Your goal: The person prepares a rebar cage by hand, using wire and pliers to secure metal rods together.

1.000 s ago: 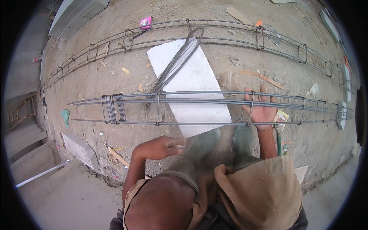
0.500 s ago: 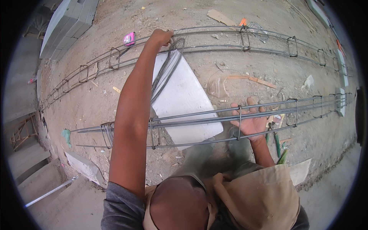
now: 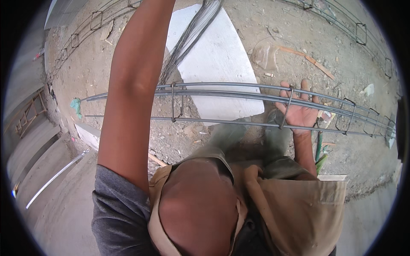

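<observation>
A cage of long steel rebars [image 3: 239,94] with square stirrups [image 3: 286,106] runs across in front of me. My right hand [image 3: 302,114] is under its right half, palm up, fingers stretched out beneath the bars beside a stirrup. It is open and grips nothing. My left forearm [image 3: 128,81] reaches forward over the cage and leaves the picture at the top, so my left hand is out of sight. Beside that arm, a loose bundle of thin tie wire [image 3: 188,42] slants up over a white board [image 3: 230,55], passing beyond the top edge.
A second rebar cage [image 3: 361,34] lies farther away on the dirt. Near my right hand are a clear plastic bag [image 3: 265,56], a wooden strip [image 3: 315,62] and a green-handled tool [image 3: 319,145]. A teal rag [image 3: 76,107] and a metal pole [image 3: 55,179] are at left.
My left hand, earlier on the wire bundle by the far cage, has gone out past the top edge. The view has shifted, raising everything in it. My right hand stays under the near cage.
</observation>
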Tool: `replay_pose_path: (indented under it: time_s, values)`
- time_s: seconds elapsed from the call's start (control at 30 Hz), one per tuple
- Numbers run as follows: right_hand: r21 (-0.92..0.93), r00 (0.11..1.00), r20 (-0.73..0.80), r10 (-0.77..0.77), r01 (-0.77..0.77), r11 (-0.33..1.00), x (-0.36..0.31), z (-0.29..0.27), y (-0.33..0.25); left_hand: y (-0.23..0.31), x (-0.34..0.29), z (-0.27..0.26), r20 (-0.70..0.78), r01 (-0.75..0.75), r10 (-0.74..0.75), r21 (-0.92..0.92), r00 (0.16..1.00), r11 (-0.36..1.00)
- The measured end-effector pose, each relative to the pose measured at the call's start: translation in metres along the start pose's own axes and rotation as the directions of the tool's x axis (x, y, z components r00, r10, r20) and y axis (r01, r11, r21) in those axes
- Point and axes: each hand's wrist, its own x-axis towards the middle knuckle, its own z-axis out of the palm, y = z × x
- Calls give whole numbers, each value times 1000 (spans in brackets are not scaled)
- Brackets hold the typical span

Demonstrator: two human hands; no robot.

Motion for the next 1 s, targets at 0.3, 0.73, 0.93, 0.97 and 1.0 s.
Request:
replay_pose_path:
  time_s: [0.3, 0.73, 0.93, 0.97, 1.0]
  values:
    - [-35, 996, 82, 21, -18, 999, 4, -6, -4, -64, -167, 43, 502, 572, -432, -159, 749, 805]
    - [-36, 995, 103, 13, -9, 999, 18, 1, -4, 51, -114, 27, 312, 210, -126, -252, 942, 945]
    - [-17, 1000, -12, -26, 26, 1000, 22, -6, -7, 30, -168, 15, -23, 62, -74, -334, 997, 940]
    - [-86, 998, -52, -46, 41, 995, 20, -12, -11, 36, -200, -16, 1, 121, -129, -356, 992, 927]
    - [-154, 995, -78, -58, 45, 987, 21, -14, -13, 17, -224, -24, -10, 108, -122, -404, 992, 908]
